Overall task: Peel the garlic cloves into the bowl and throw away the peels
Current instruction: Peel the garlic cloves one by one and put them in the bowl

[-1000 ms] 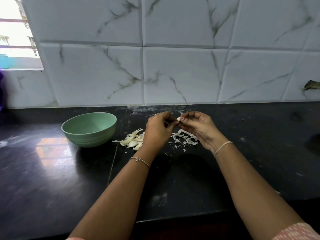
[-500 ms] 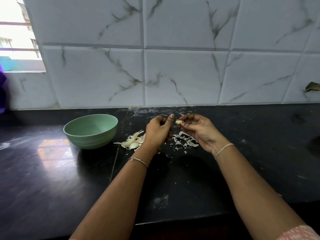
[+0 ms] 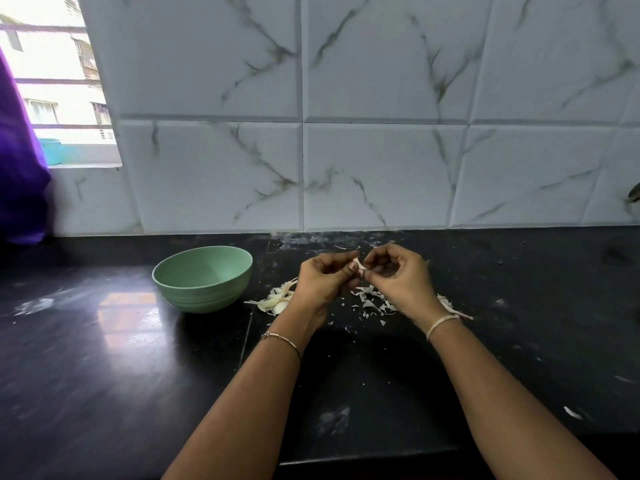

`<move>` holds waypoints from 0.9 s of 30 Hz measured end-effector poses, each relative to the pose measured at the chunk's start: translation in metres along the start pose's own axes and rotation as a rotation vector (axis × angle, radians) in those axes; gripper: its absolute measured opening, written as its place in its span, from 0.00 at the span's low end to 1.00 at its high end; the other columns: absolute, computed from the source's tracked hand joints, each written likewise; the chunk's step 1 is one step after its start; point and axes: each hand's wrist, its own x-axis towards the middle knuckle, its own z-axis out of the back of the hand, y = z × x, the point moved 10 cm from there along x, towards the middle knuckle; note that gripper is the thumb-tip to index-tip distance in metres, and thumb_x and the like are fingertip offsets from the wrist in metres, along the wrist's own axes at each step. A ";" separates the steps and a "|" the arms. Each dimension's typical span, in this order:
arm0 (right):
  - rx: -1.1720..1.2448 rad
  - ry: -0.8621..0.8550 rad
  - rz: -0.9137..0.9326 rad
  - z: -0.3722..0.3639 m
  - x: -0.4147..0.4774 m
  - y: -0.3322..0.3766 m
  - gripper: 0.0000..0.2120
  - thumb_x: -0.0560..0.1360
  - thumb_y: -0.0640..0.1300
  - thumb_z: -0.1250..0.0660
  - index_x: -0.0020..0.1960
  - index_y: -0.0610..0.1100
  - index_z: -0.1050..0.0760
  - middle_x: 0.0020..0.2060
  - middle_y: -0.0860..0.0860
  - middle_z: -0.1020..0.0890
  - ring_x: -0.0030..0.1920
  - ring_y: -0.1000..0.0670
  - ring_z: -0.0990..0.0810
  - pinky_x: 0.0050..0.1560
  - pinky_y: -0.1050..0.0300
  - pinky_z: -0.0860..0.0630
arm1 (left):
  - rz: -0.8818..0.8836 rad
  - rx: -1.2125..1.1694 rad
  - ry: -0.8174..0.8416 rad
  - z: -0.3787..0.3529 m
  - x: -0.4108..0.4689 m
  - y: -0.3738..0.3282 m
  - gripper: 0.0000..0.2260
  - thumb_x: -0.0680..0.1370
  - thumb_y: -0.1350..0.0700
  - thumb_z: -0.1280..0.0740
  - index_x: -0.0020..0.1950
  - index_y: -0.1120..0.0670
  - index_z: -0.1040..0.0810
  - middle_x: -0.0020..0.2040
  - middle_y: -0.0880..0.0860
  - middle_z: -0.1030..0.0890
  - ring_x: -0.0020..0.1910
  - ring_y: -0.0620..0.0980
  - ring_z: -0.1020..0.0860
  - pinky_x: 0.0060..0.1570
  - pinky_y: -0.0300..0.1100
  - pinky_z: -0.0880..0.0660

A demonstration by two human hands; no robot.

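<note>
Just to the right of a pale green bowl point(image 3: 204, 299), two bare hands meet above a black stone counter point(image 3: 104, 375). The left hand point(image 3: 322, 278), the nearer one to the bowl, has its fingers curled, and its thumb and fingertips pinch one side of a small pale garlic clove point(image 3: 358, 264). The right hand point(image 3: 398, 282), farther from the bowl, pinches the other side of the same clove between thumb and forefinger, with its other fingers loosely curled in. The clove is held in the air between the two hands, clear of the counter. It is too small to tell how much skin is left on it.

The bowl stands upright on the counter. Just beside it, on its right, lies a small heap of whitish garlic cloves point(image 3: 277, 301), partly hidden by the left hand. Farther right of the bowl, under and around the right hand, torn white peels point(image 3: 370, 301) lie scattered in flakes.

A thin bracelet point(image 3: 280, 337) circles the left wrist, and a pale thread band point(image 3: 441, 322) circles the right. Behind the bowl rises a wall of white marble-patterned tiles point(image 3: 381, 168). Up and to the bowl's left are a bright window point(image 3: 59, 91) and a fold of purple cloth point(image 3: 17, 168) at the frame's edge.
</note>
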 end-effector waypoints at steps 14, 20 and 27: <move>0.268 0.030 -0.250 -0.003 -0.006 -0.019 0.04 0.68 0.31 0.25 0.42 0.32 0.19 0.35 0.46 0.16 0.34 0.56 0.17 0.37 0.68 0.23 | -0.037 0.119 0.090 -0.008 0.002 0.000 0.10 0.76 0.71 0.33 0.49 0.58 0.18 0.43 0.55 0.16 0.42 0.46 0.18 0.45 0.35 0.20; 0.291 0.051 -0.265 -0.005 -0.007 -0.020 0.04 0.69 0.30 0.26 0.38 0.34 0.20 0.32 0.50 0.16 0.32 0.57 0.18 0.36 0.67 0.24 | -0.013 0.097 0.094 -0.007 0.003 0.002 0.10 0.76 0.71 0.34 0.51 0.60 0.18 0.44 0.56 0.16 0.43 0.48 0.17 0.47 0.37 0.19; 0.325 0.068 -0.299 -0.005 -0.007 -0.024 0.07 0.69 0.33 0.25 0.35 0.39 0.21 0.32 0.48 0.17 0.33 0.53 0.21 0.35 0.65 0.24 | -0.004 0.080 0.107 -0.009 0.003 0.003 0.09 0.76 0.71 0.34 0.51 0.60 0.18 0.45 0.57 0.16 0.42 0.48 0.17 0.46 0.37 0.19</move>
